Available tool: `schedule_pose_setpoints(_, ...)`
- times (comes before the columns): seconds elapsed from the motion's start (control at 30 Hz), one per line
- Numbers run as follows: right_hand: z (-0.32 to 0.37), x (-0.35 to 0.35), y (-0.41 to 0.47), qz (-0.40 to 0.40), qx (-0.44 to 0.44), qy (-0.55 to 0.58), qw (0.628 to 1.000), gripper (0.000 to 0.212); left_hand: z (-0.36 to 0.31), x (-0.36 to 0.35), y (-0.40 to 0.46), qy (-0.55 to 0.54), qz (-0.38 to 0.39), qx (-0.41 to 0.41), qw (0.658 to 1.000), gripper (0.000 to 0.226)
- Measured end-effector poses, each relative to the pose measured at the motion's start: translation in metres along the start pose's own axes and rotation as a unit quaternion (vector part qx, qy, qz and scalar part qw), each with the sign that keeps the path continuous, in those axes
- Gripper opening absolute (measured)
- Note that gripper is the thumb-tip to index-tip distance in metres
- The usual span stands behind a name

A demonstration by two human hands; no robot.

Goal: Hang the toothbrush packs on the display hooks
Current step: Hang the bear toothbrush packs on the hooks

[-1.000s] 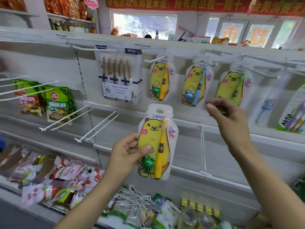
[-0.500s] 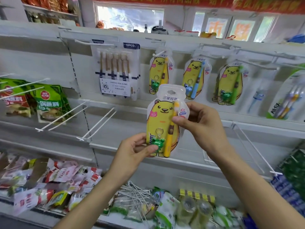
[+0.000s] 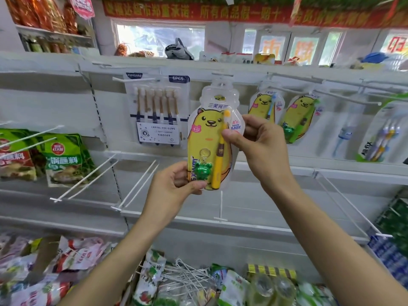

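A yellow bear toothbrush pack (image 3: pixel 207 138) with a yellow brush and a green frog charm is held upright in front of the top rail. My left hand (image 3: pixel 174 186) pinches its bottom left corner. My right hand (image 3: pixel 260 146) pinches its right edge beside the brush. The pack's top hole sits close to a white display hook (image 3: pixel 221 74), whose hanging pack is hidden behind. Two more bear packs hang to the right, one with a blue brush (image 3: pixel 266 107) and one with a green brush (image 3: pixel 301 118). A six-brush pack (image 3: pixel 157 111) hangs to the left.
Bare white hooks (image 3: pixel 86 180) jut out from the lower rail at left and another hook (image 3: pixel 348 204) at right. Green seasoning bags (image 3: pixel 61 157) hang far left. An adult toothbrush pack (image 3: pixel 382 138) hangs far right. Loose hooks (image 3: pixel 187 274) and snack bags lie on the bottom shelf.
My right hand came off the hanging packs and took the pack's right edge. Both hands then raised the pack up toward the top rail.
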State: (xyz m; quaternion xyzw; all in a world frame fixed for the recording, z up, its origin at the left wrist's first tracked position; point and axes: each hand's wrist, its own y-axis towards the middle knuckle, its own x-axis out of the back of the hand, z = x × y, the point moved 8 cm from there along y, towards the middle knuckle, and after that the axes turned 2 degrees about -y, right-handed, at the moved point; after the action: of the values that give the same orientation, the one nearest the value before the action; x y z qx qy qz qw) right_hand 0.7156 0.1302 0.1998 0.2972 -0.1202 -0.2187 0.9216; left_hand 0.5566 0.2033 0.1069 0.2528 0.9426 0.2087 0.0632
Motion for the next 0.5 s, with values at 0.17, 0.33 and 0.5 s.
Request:
schedule_pose_setpoints(0.17,-0.001,-0.003,0.007,-0.021,0.011,-0.004,1.0,0.019,0.003,0.004,0.012,-0.005,0.009,-0.001,1.0,0.031)
schedule_pose_setpoints(0.33,0.002,-0.001,0.017,-0.026,0.016,-0.003,1.0,0.019,0.006,0.003,0.023,-0.012,0.021,0.0,1.0,0.028)
schedule_pose_setpoints(0.5,0.003,-0.008,0.025,-0.011,0.034,-0.031,0.999,0.02,0.014,0.005,0.041,-0.024,0.022,0.007,0.999,0.029)
